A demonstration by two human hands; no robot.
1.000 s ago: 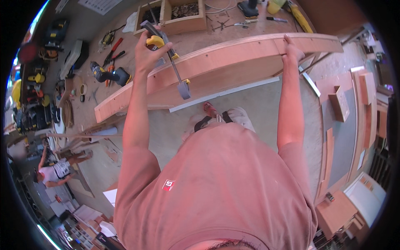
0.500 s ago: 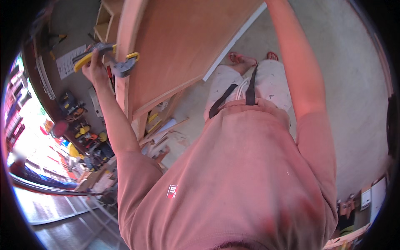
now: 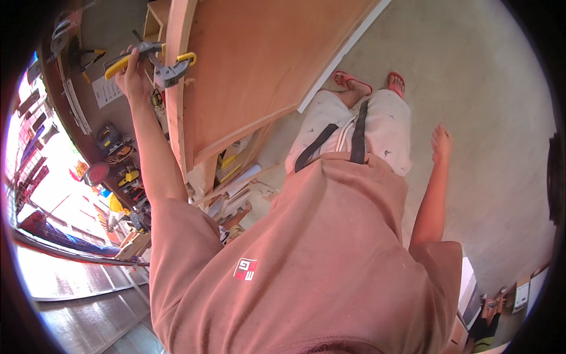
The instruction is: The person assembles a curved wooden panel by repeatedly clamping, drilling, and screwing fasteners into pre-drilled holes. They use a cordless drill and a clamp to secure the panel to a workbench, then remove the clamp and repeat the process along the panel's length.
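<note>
A yellow-and-grey bar clamp sits at the pale wooden edge strip of a large brown wood panel. Part of the clamp overlaps the panel's face, while its handle lies on the far left side of the strip. My left hand is closed around that handle. Whether the jaws press on the wood, I cannot tell. Down at my right side hangs my right hand, loosely curled with nothing visible in it, apart from the panel.
Left of the panel, a workbench carries power tools, a paper sheet and other tools. Wood offcuts lie below the panel's near end. A white strip runs along its right edge, close to my feet.
My right arm has come down from the panel's upper right to my side. The left hand keeps its hold on the clamp, which appears slightly higher in view.
</note>
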